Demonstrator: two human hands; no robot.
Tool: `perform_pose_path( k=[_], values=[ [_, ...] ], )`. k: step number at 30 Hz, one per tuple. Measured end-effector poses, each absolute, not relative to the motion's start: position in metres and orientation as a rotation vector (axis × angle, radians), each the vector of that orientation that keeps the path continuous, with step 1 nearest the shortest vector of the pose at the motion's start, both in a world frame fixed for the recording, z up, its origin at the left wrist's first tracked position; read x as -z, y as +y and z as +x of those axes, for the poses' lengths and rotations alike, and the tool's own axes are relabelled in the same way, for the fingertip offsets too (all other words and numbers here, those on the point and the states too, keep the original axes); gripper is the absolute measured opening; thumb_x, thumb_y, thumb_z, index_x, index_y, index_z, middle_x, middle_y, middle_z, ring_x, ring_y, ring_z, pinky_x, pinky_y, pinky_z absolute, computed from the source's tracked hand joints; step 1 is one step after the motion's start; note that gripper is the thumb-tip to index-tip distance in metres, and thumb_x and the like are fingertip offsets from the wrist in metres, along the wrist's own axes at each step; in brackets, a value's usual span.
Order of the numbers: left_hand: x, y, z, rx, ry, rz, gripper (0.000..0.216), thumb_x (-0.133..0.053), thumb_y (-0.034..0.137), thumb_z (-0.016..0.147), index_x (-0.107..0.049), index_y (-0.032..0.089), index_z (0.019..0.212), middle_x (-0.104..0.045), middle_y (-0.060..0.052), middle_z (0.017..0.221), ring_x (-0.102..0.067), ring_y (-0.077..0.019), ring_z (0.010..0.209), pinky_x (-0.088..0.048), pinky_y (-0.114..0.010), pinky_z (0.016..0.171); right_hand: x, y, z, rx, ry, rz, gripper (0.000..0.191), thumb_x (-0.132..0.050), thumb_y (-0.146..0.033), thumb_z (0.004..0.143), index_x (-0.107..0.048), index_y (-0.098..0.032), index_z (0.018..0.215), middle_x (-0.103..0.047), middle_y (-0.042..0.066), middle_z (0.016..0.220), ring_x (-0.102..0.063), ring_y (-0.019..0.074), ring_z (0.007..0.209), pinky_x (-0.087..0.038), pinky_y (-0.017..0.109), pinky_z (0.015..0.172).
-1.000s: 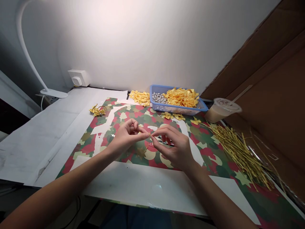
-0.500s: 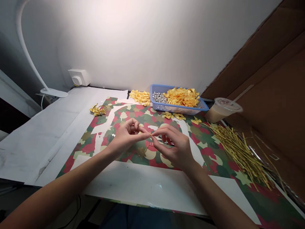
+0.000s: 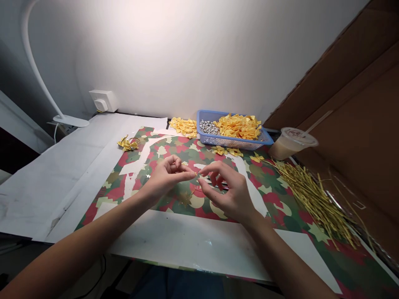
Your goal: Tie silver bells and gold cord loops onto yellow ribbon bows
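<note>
My left hand (image 3: 166,176) is closed in a pinch on a thin gold strip (image 3: 197,175) above the patterned mat (image 3: 274,195). My right hand (image 3: 227,189) faces it from the right. Its thumb and forefinger are a little apart around the strip's tip, and the other fingers are curled. A small gold piece (image 3: 186,197) lies on the mat just below the hands. What else the fingers hold is too small to see.
A blue basket (image 3: 233,142) at the back holds yellow folded pieces and silver beads. Loose yellow pieces (image 3: 183,126) lie left of it. A lidded drink cup (image 3: 291,143) stands at right, beside a heap of gold strips (image 3: 311,195). A gold bow (image 3: 127,143) and a lamp base (image 3: 71,121) sit at left.
My right thumb and forefinger have opened slightly and the forefinger has lifted from the strip's tip. My left hand has stayed in place.
</note>
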State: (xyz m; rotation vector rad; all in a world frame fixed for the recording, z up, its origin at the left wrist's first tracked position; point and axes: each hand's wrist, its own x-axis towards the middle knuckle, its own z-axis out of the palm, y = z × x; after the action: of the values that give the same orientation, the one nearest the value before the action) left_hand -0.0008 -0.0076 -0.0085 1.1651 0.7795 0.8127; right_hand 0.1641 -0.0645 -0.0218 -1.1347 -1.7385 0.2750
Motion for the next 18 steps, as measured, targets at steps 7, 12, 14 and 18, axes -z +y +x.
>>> perform_pose_path(
  k=[7, 12, 14, 18],
  values=[
    [0.0093, -0.0069, -0.001, -0.825, 0.755, 1.153, 0.042, -0.078, 0.018, 0.064, -0.035, 0.02, 0.065, -0.069, 0.005, 0.066, -0.067, -0.0132, 0.066, -0.049, -0.027, 0.07, 0.0274, -0.0634, 0.1608, -0.536, -1.722, -1.133, 0.01, -0.056, -0.016, 0.084, -0.061, -0.02, 0.076, -0.059, -0.001, 0.067, -0.044, 0.0086, 0.051, -0.038, 0.021, 0.044],
    [0.0106, -0.0059, -0.0013, -0.831, 0.737, 1.146, 0.041, -0.077, 0.017, 0.065, -0.036, 0.02, 0.066, -0.069, 0.006, 0.066, -0.067, -0.0121, 0.067, -0.049, -0.026, 0.071, 0.0281, -0.0628, 0.1614, -0.578, -1.704, -1.135, 0.01, -0.056, -0.017, 0.084, -0.062, -0.02, 0.076, -0.058, -0.001, 0.066, -0.044, 0.0085, 0.052, -0.037, 0.021, 0.044],
    [0.0108, -0.0056, -0.0015, -0.831, 0.725, 1.142, 0.041, -0.077, 0.016, 0.066, -0.036, 0.02, 0.066, -0.069, 0.007, 0.066, -0.067, -0.0107, 0.066, -0.049, -0.024, 0.069, 0.0279, -0.0628, 0.1615, -0.573, -1.705, -1.135, 0.011, -0.056, -0.017, 0.084, -0.062, -0.02, 0.076, -0.058, -0.001, 0.066, -0.044, 0.0084, 0.052, -0.037, 0.021, 0.044],
    [0.0109, -0.0049, -0.0021, -0.833, 0.716, 1.143, 0.04, -0.075, 0.014, 0.068, -0.035, 0.02, 0.067, -0.07, 0.007, 0.066, -0.066, -0.0085, 0.066, -0.048, -0.021, 0.069, 0.0275, -0.0633, 0.1615, -0.566, -1.712, -1.146, 0.011, -0.056, -0.018, 0.084, -0.062, -0.019, 0.075, -0.059, -0.001, 0.066, -0.044, 0.0087, 0.052, -0.037, 0.021, 0.044]
  ],
)
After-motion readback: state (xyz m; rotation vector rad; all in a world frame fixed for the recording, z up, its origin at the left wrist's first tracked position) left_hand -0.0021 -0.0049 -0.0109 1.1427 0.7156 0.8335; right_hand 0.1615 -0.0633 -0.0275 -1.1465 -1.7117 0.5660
